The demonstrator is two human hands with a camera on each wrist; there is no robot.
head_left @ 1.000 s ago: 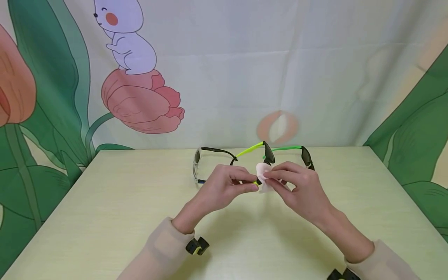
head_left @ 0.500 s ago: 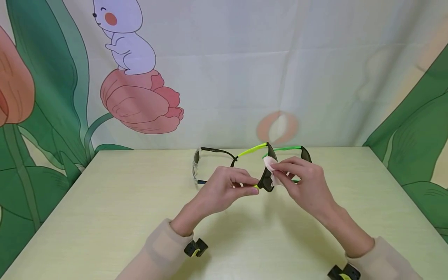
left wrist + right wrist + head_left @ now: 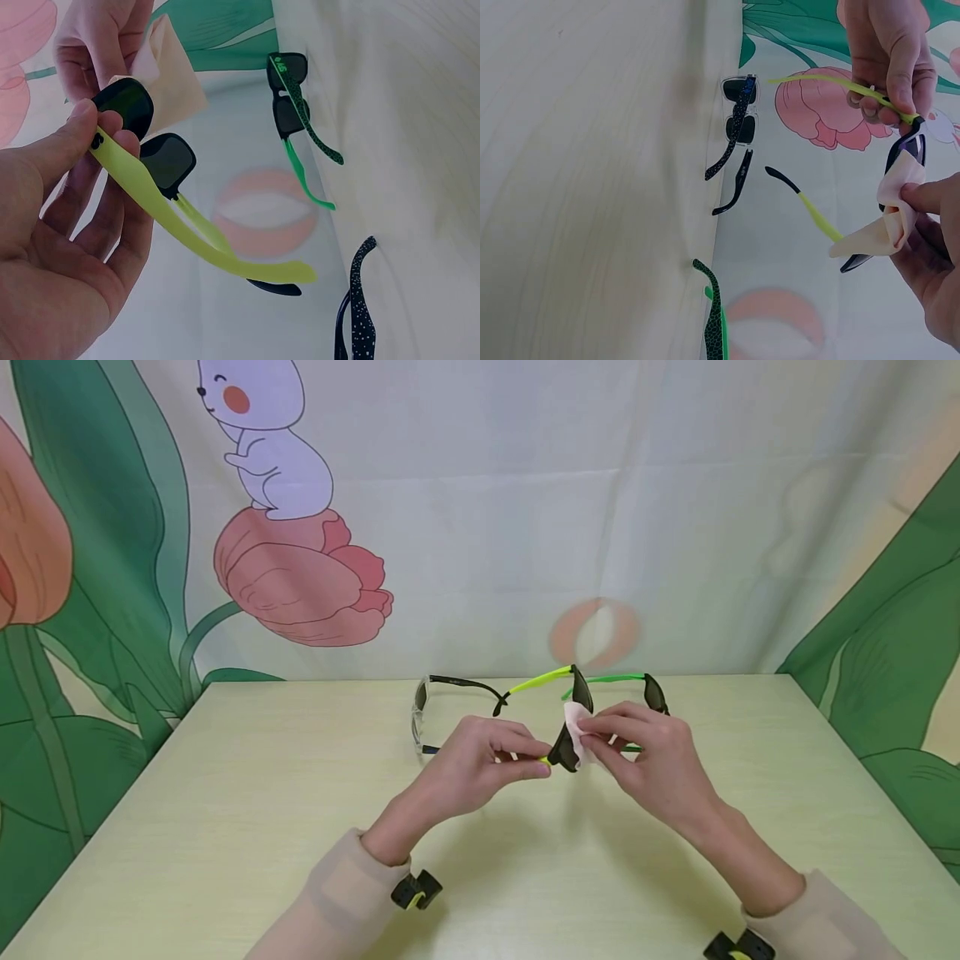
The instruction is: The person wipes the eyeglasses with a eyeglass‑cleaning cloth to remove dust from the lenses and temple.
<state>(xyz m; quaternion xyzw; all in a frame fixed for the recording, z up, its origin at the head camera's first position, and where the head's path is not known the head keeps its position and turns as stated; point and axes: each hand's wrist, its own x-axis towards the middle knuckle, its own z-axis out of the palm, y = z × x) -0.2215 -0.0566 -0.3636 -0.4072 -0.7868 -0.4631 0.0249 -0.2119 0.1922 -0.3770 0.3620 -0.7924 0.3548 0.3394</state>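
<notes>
My left hand (image 3: 476,768) pinches a pair of sunglasses (image 3: 180,225) by the hinge end of one yellow-green temple, holding them above the table. Their dark lenses face right and the other temple reaches back to a black tip. A thin pale pink cloth (image 3: 900,199) is pinched between the thumb and fingers of my right hand (image 3: 652,752). It lies folded against the front of the sunglasses, over part of a lens. In the right wrist view the cloth hides the middle of the frame.
Clear-framed sunglasses (image 3: 417,718) with dark temples stand on the table (image 3: 225,827), behind and left of my hands. Black sunglasses with green temples (image 3: 289,112) stand at the back right. A printed curtain (image 3: 465,527) hangs behind the table's far edge.
The right hand with the cloth has shifted from the near side of the sunglasses, first right, then slightly left along the lens front. The left hand keeps its hold, and the sunglasses have turned slightly.
</notes>
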